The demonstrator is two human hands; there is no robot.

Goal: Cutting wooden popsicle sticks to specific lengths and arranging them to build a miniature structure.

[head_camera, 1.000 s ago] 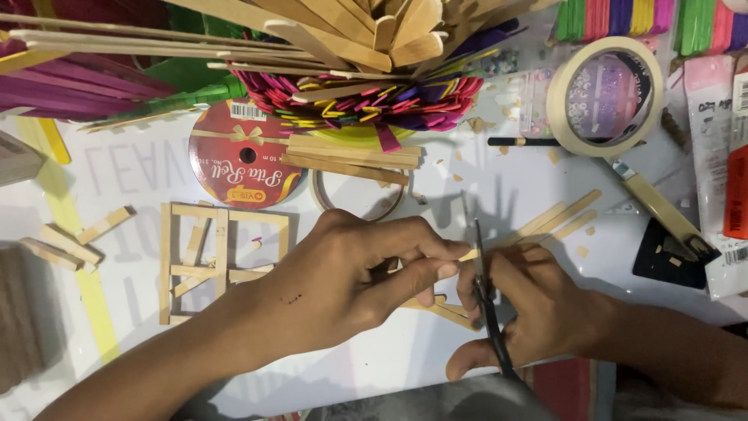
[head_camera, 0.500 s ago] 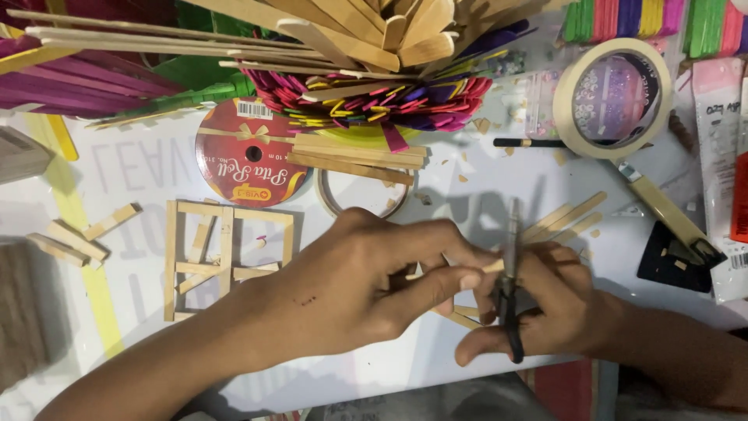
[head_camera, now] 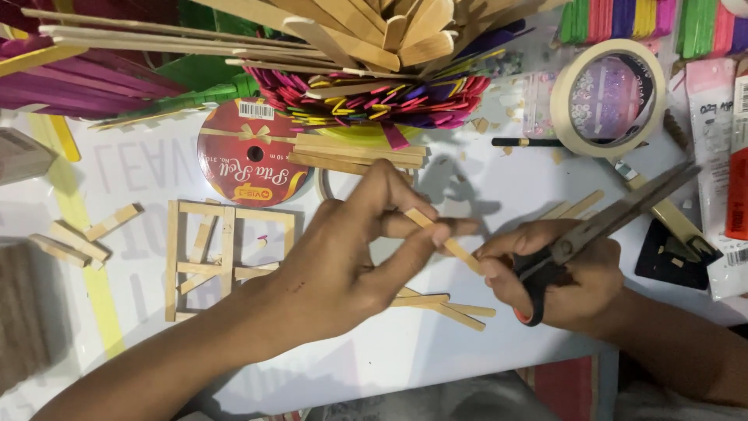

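My left hand pinches one end of a short plain wooden craft stick between thumb and fingers, above the white table. My right hand touches the stick's other end with its fingertips and grips black-handled scissors whose closed blades point up and to the right. Below the hands lie two loose sticks. To the left lies a flat frame of glued sticks.
A red ribbon spool and a pile of coloured and plain sticks sit at the back. A masking tape roll stands at the right, by a black pen. Cut stick pieces lie at the left.
The scissors have swung from pointing straight up, blades at the stick, to lying tilted to the right. Both hands have lifted the stick slightly, and it now spans between them.
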